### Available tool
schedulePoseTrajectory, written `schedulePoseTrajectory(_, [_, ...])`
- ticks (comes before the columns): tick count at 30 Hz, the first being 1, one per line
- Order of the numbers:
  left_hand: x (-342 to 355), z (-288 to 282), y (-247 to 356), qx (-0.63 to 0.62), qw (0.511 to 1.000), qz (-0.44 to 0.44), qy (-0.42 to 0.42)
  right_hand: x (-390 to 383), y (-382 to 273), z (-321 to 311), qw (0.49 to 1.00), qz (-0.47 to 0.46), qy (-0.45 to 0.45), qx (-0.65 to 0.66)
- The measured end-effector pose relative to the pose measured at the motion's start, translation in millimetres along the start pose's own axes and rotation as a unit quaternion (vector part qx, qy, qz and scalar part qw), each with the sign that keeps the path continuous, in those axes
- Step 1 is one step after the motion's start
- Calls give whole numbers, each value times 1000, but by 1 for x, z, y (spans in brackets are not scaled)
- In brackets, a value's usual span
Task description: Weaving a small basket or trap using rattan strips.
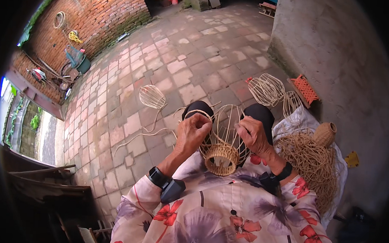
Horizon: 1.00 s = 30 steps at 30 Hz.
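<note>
A half-woven basket (222, 153) rests in my lap between my knees, its braided straw ring toward me and its thin bare ribs fanning away. My left hand (191, 131) is at the ring's left, fingers closed in a pinch on a straw cord (200, 111) that loops above them. On the right side of the ribs is my right hand (255, 134), its thumb and fingers drawn together; whatever lies between them is hidden. A black band with a dark device sits on each wrist.
Bare rib frames lie on the paving at the left (152, 97) and right (266, 89). Beside my right arm, a white sack (336, 169) bears a heap of straw cord (306, 164) and a small woven basket (325, 134). An orange perforated block (305, 90) stands by the wall.
</note>
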<state>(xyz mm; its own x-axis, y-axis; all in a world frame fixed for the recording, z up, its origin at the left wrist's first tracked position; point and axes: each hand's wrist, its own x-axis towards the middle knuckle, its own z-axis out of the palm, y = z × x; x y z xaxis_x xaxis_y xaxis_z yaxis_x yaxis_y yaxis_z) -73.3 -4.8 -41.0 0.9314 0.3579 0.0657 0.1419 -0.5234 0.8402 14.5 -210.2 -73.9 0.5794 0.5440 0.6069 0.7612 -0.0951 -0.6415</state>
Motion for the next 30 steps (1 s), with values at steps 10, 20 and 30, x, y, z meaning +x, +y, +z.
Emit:
schedulePoseTrajectory(10, [19,6,27,5,991,121,-53,-7,9,3,1000,-3,14,2])
schedulePoseTrajectory(20, [21,20,35,262,944,170,-105,15,-14,0,995,53,81,14])
schedulePoseTrajectory(30, [7,4,32,86,985,85,-121,39,-10,-4,987,12,-149,-50])
